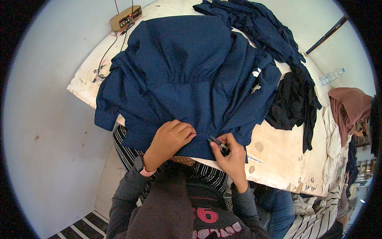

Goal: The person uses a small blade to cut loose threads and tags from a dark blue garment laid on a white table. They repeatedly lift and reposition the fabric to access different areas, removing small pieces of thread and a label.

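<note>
A navy blue garment [175,59] with gathered seams lies spread over the table, its near edge toward me. My left hand [170,137] rests on that near part, fingers curled and closed on the cloth. In my right hand [230,155] is a pair of small dark thread snips [219,144], gripped between thumb and fingers. Their tips point to the upper left, at the fabric just right of my left hand. Whether the blades touch a thread is too small to tell.
Behind the garment lies more navy cloth [258,28], with a black cloth [292,103] at the right. A small brown box with cables [126,18] stands at the far left of the pale table [278,159]. A plastic bottle [332,76] and a brown cloth [350,107] are farther right.
</note>
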### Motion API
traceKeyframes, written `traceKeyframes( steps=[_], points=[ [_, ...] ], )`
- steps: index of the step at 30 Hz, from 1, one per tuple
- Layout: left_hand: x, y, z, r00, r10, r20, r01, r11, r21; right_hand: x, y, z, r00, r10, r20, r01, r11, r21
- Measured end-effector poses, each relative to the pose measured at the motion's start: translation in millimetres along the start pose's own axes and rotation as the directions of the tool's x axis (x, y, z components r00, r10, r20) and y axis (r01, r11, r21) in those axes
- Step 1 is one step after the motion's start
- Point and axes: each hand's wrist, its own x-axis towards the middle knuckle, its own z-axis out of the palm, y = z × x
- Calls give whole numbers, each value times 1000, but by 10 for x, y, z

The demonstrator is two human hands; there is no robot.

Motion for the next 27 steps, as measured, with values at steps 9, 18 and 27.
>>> traceKeyframes(
  steps=[9,18,27],
  points=[
    [19,33,-1,998,-29,-57,31,999,33,32,-98,143,953,-302,-4,285,905,-317],
    [2,-2,-76,935,-354,-20,331,892,-308,-4,-99,87,974,-215,-64,194,951,-241],
    [-93,-217,-132,768,-615,176,493,394,-776,43,-188,192,964,-265,1,255,926,-280]
  ],
)
